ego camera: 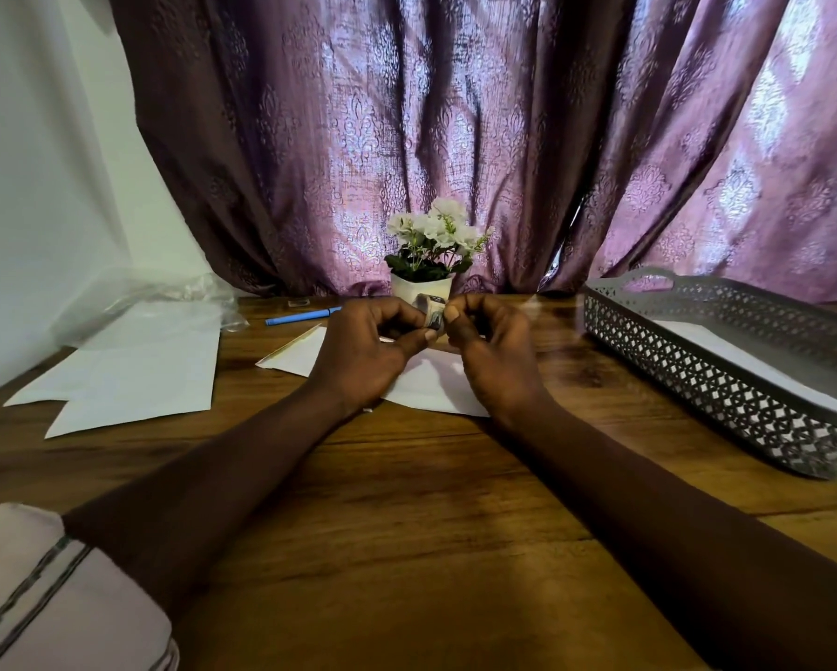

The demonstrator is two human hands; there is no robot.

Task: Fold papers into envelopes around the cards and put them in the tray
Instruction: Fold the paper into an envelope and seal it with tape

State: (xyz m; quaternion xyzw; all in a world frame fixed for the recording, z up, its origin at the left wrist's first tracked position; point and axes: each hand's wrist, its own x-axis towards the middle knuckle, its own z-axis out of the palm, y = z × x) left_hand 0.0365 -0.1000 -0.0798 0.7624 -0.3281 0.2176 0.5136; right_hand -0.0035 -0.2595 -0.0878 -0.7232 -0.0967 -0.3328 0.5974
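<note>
My left hand [373, 346] and my right hand [491, 346] meet above the middle of the table. Between their fingertips they pinch a small roll that looks like tape [433, 312]; it is mostly hidden by the fingers. Beneath the hands lies a folded white paper [435, 385], with a cream card or second sheet [295, 355] sticking out to its left. A grey perforated tray [697, 375] stands at the right with a white folded paper [726, 351] lying inside it.
Several loose white sheets [131, 380] lie at the left, with crumpled clear plastic [150, 297] behind them. A blue pen [302, 316] lies behind the hands. A white pot of flowers [426, 263] stands at the table's back edge before a purple curtain.
</note>
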